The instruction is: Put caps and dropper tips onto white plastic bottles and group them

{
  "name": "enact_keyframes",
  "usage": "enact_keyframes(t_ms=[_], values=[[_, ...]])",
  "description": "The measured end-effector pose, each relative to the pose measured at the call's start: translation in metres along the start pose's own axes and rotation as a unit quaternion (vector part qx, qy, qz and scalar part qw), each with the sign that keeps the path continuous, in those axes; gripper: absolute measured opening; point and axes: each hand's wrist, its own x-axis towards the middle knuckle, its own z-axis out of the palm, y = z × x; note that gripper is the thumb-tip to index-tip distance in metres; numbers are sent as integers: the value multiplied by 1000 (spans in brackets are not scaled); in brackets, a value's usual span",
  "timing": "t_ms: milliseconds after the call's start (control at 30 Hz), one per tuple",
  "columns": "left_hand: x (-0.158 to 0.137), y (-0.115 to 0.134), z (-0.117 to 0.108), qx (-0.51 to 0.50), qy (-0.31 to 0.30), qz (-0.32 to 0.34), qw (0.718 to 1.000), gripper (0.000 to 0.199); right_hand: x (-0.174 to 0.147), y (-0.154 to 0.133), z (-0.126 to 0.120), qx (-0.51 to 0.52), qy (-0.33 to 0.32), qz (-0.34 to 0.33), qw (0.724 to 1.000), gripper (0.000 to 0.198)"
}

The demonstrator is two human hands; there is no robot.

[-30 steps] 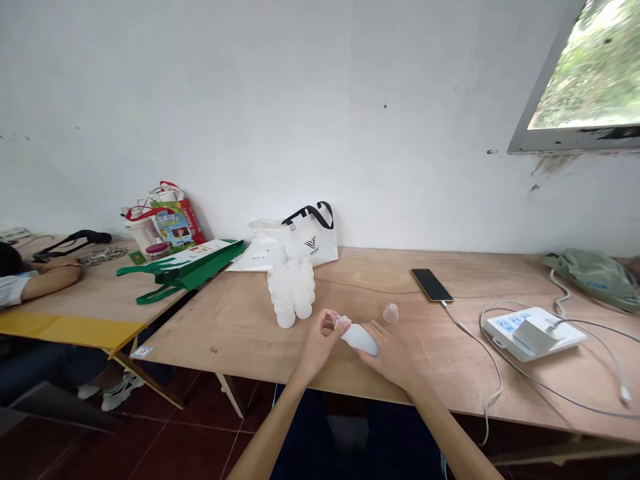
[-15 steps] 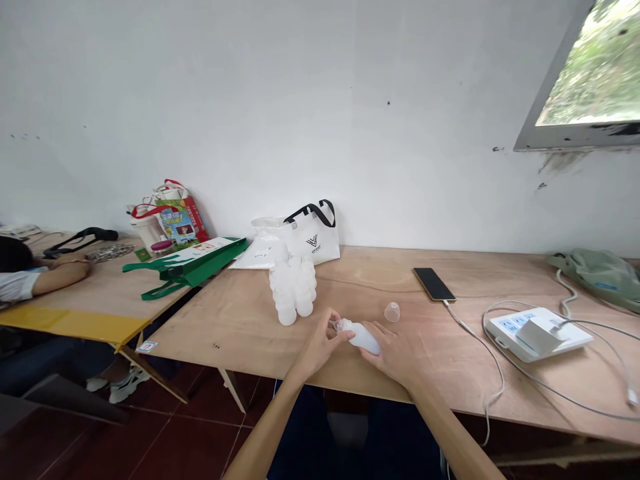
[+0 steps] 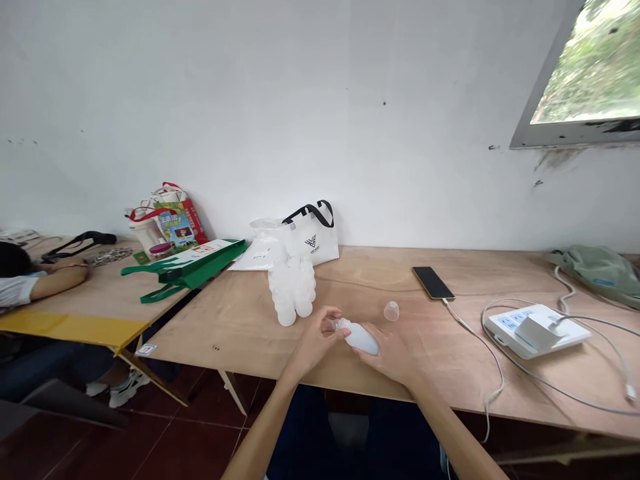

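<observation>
Bottle point(image 3: 364, 341) lies tilted over the desk point(image 3: 370, 277), right hand point(image 3: 390, 355) wrapped around it, left hand point(image 3: 320, 333) pinching its clear top point(image 3: 341, 325); a loose grip or hard squeeze could let it slip.

I log a black-screened phone point(image 3: 433, 283) right of centre, white power strip point(image 3: 507, 321) lower right, window point(image 3: 593, 63) upper right. Left of centre, a green bag point(image 3: 213, 264), lying down.
</observation>
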Motion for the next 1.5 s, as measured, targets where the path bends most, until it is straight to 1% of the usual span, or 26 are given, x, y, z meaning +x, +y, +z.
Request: enact_keyframes(t_ms=[67,100,200,267,300,367,400,467,533,600,667,733,800,867,967,1067,1100,1167,1267,1333,1400,1467,1500], values=[[0,0,-3,35,10,-14,999,38,0,1,1,-9,3,-2,1000,36],[0,1,-6,46,0,-15,999,38,0,1,1,-13,4,-3,1000,37],[-1,4,-15,37,-60,17,997,37,1,0,1,-22,-1,8,1000,35],[-1,6,-17,26,-87,44,995,41,1,-1,1,-25,-3,18,1000,34],[-1,6,-17,22,-89,50,995,46,0,-1,1,-26,-4,20,999,33],[-1,6,-14,22,-61,32,997,56,0,-2,1,-27,-7,21,999,33],[-1,6,-12,27,-39,14,999,57,0,-2,1,-28,-8,21,999,33],[0,5,-10,41,-12,-19,999,47,0,-2,1,-32,-13,20,999,33],[1,3,-10,40,-29,-19,999,38,0,-1,1,-36,-16,18,999,33],[1,3,-14,23,-64,2,998,34,0,0,2,-39,-20,15,999,32],[0,2,-17,14,-77,19,997,41,1,0,3,-40,-20,12,999,32],[-1,3,-19,32,-65,10,997,50,1,0,3,-38,-22,10,999,34],[-2,3,-18,68,-54,-15,996,46,0,0,3,-37,-21,10,999,35],[-2,5,-18,85,-62,-29,994,39,0,-1,2,-39,-23,9,999,34],[-2,7,-20,56,-95,-11,994,35,0,-2,1,-45,-21,12,999,33],[-3,10,-24,32,-130,17,991,38,0,-1,1,-45,-20,12,999,34],[-3,10,-25,32,-133,22,990,42,0,-1,2,-47,-19,11,999,34],[-3,10,-24,43,-111,14,993,48,0,0,3,-52,-17,8,998,34],[-2,7,-22,70,-76,-25,994,43,0,0,4,-54,-16,2,998,33],[-1,6,-22,69,-90,-27,993,39,0,-1,3,-53,-15,0,998,31],[-1,6,-25,58,-118,0,991,37,0,-2,2,-52,-13,0,999,30],[-2,8,-27,54,-127,24,990,42,0,-4,2,-47,-11,1,999,31],[-3,10,-27,57,-126,25,990,46,0,-4,2,-45,-11,0,999,32]])
